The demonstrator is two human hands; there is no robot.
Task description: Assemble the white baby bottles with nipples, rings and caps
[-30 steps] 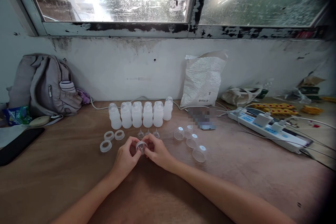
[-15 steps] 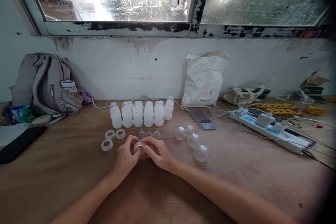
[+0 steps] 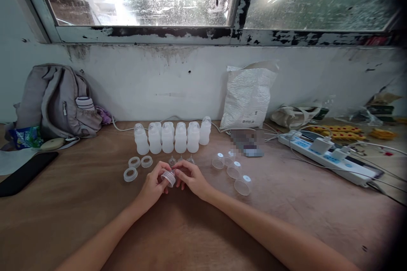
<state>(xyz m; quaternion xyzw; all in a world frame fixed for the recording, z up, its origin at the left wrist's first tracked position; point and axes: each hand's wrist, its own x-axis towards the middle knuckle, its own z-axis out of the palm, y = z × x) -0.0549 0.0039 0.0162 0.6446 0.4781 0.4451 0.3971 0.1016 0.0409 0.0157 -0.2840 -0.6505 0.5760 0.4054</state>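
Observation:
My left hand (image 3: 154, 186) is closed around a translucent, ridged bottle collar ring (image 3: 168, 178), tilted with its ribbed side showing. Against the ring's right edge, my right hand (image 3: 192, 181) has its thumb and index finger pinched together; what lies between them is too small to make out. Just beyond my fingers stand several clear bottle nipples (image 3: 172, 161), partly covered by my right hand. Left of my hands lie three more collar rings (image 3: 130, 174). Clear cup-shaped caps (image 3: 243, 185) rest on their sides to the right.
Several frosted baby bottles (image 3: 168, 137) stand in a row at the back. A black phone-like slab (image 3: 30, 173) and a grey backpack (image 3: 57, 101) are at left. A white padded bag (image 3: 248, 95) leans on the wall; a power strip (image 3: 330, 159) with cables lies at right.
The collar ring has tilted, so its ribbed side now faces me. My right fingers have shifted from its near side to its right edge.

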